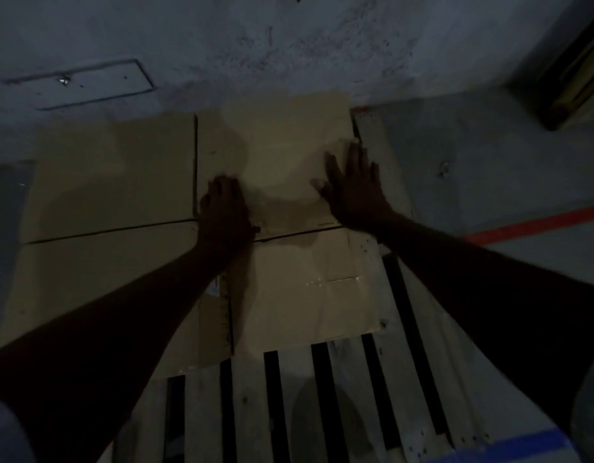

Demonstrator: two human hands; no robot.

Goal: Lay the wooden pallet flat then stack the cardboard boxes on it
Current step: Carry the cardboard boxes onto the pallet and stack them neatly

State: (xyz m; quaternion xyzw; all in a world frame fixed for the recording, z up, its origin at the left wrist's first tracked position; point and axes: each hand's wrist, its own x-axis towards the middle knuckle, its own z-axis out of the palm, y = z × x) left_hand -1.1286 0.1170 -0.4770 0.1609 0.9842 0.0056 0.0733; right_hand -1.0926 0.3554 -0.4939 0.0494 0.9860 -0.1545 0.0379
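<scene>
Already flat on the floor (pixel 489 168), the pallet (pixel 322 396) shows its pale slats and dark gaps in the lower middle of the view, with four boxes packed edge to edge over its far part. The far-right box (pixel 275 155) is the one under both hands; beside it to the left sits the far-left box (pixel 115 172), and nearer the camera lie the near-left box (pixel 98 282) and the near-right box (pixel 305 295), whose top carries a strip of glossy tape. The left hand (pixel 225 208) rests palm down at the far-right box's near-left corner, fingers loosely spread, gripping nothing. The right hand (pixel 352 185) lies flat near the same box's right edge, fingers splayed open, likewise clamped on nothing. Both bare forearms reach in from the bottom corners. Beyond the boxes rises a rough grey wall (pixel 289 45) with a shallow rectangular panel (pixel 81 83) to the left. A red line (pixel 536 225) crosses the floor at right, and blue tape (pixel 509 449) marks the pallet's near-right corner. The scene is dim.
</scene>
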